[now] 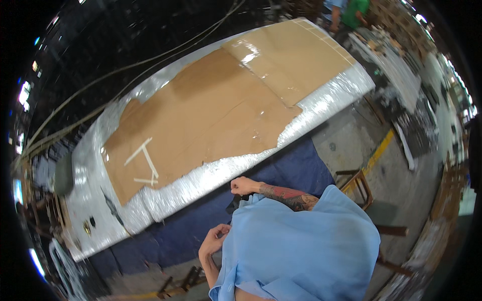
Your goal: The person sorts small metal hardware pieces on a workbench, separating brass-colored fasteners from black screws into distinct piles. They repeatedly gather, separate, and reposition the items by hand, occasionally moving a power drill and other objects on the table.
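Note:
My right hand (245,185) is closed, its fingers curled inward, just off the near edge of a long panel wrapped in clear film (196,181). A small dark limp piece (234,204) hangs below that hand; whether the fingers grip it cannot be made out. Closer to me, my left hand (215,240) has its fingers bent together against the front of my light blue shirt (301,241). Whatever lies in its fingertips is hidden. Brown cardboard (201,110) covers much of the panel's top, with pale tape strips (147,155) at its left end.
Dark blue cloth (296,163) lies under the panel's near side. A dark slender tool (111,207) and a small brass-coloured object (86,228) rest on the panel's left end. Right of me stands a wooden stool (362,186). A person in green (355,12) is far right.

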A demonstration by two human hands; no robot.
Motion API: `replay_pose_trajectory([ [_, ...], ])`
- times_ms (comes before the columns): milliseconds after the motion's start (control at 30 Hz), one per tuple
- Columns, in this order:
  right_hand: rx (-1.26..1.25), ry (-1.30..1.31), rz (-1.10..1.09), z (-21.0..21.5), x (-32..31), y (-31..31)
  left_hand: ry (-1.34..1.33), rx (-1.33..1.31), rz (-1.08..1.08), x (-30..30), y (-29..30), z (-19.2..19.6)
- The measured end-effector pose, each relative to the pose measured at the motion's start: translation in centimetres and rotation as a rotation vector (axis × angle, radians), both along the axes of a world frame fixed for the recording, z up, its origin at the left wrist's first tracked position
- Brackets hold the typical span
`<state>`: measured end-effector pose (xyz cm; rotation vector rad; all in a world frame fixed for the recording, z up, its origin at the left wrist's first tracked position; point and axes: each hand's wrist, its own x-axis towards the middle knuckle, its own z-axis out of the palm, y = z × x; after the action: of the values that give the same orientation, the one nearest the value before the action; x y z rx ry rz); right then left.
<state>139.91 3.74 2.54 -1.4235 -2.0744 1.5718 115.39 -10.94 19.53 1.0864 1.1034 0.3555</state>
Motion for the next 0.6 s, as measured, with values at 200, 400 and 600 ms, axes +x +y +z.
replay_pose_trajectory([
  [200, 0.03, 0.173, 0.297, 11.7, -4.3, 0.6, 0.053, 0.015, -0.381, -5.2, 3.8, 1.4],
  [400, -0.089, 0.11, 0.661, 16.6, -6.7, -4.8, 0.167, 0.183, -0.667, -6.6, 5.0, 3.0],
  [600, -0.175, -0.099, 0.584, 18.2, -7.8, -10.5, 0.349, 0.66, -0.818, -7.0, 1.9, 1.4],
])
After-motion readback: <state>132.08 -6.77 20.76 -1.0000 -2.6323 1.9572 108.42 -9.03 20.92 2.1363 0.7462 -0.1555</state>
